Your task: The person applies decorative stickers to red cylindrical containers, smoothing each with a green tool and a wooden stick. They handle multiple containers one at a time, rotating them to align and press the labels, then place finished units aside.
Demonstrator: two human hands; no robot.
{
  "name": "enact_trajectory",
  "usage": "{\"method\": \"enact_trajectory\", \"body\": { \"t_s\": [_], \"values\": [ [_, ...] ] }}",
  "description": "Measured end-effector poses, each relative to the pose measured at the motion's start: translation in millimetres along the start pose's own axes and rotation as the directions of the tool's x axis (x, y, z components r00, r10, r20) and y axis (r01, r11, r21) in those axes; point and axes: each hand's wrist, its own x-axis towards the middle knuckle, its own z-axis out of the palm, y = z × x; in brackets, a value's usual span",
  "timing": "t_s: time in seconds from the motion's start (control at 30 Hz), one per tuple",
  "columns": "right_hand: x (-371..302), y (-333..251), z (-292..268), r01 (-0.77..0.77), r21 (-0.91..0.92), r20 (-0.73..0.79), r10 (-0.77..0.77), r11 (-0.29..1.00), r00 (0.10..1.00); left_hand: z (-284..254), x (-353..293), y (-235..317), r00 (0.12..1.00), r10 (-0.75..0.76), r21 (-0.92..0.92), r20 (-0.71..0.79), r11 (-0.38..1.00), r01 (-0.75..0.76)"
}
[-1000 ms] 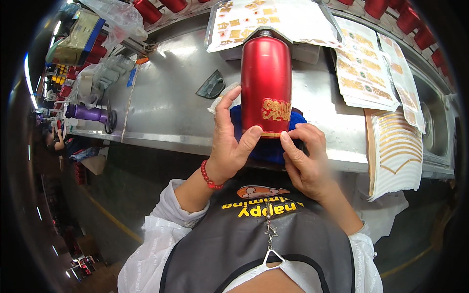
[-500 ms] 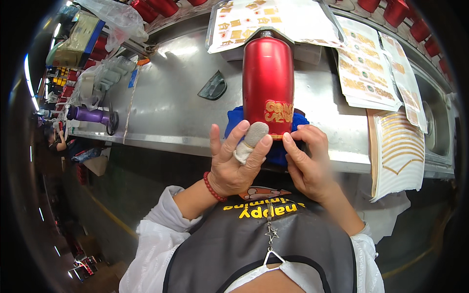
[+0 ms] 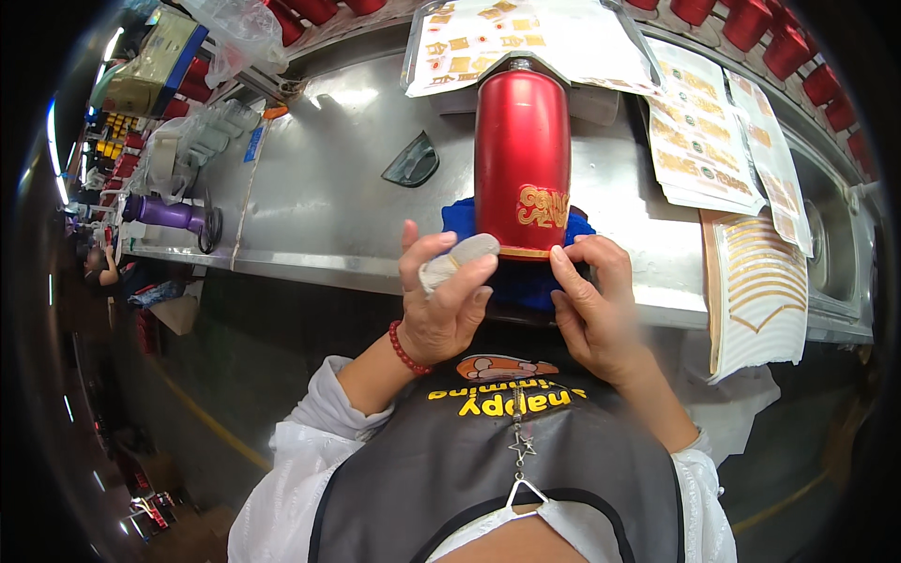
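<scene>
A glossy red bottle (image 3: 522, 131) with a gold scroll pattern near its base lies on the bench, its neck away from me and a thin gold band round its base. Its lower end rests on a blue cloth (image 3: 460, 217). My right hand (image 3: 598, 305) grips the bottle at the right of its base, thumb tip at the gold band; its other fingertips are partly hidden. Just left of the base is my left hand (image 3: 441, 300), fingers apart and holding nothing. One of its fingers wears a pale grey fabric finger cover (image 3: 460, 261).
Behind the bottle, a sheet of gold decals (image 3: 469, 42) lies on a tray. More decal sheets (image 3: 699, 131) and a sheet of curved gold strips (image 3: 758, 281) hang at the right, beside a sink (image 3: 826, 230). A dark, glassy piece (image 3: 413, 161) and a purple bottle (image 3: 164, 213) are to the left.
My left hand has drawn a little left, away from the bottle's base. The right hand stays at the base, and the whole view has shifted slightly.
</scene>
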Motion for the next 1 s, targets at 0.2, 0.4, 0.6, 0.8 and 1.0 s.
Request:
{"method": "enact_trajectory", "body": {
  "t_s": [0.2,0.4,0.6,0.8,1.0],
  "values": [
    [1,-1,-4,-0.009,0.018,0.036,0.008,1.000,0.999,13,27,1,0.975,0.222,0.082,0.002,0.972,-0.222],
    [-5,1,-14,-0.220,0.185,-0.145,0.248,0.958,0.958,-4,-4,-12,0.997,-0.073,-0.032,-0.026,0.997,0.072],
    [30,-22,-14,-0.403,0.454,-0.048,0.473,0.795,0.880,-5,5,-3,0.996,0.087,0.042,-0.036,0.995,-0.086],
    [37,-22,4,-0.451,0.467,-0.026,0.521,0.761,0.853,11,54,-2,0.989,-0.047,0.069,0.141,0.997,0.037],
    [33,-20,2,-0.443,0.458,-0.017,0.505,0.771,0.863,5,24,-16,0.963,-0.206,0.078,0.176,0.978,0.195]
  ]
}}
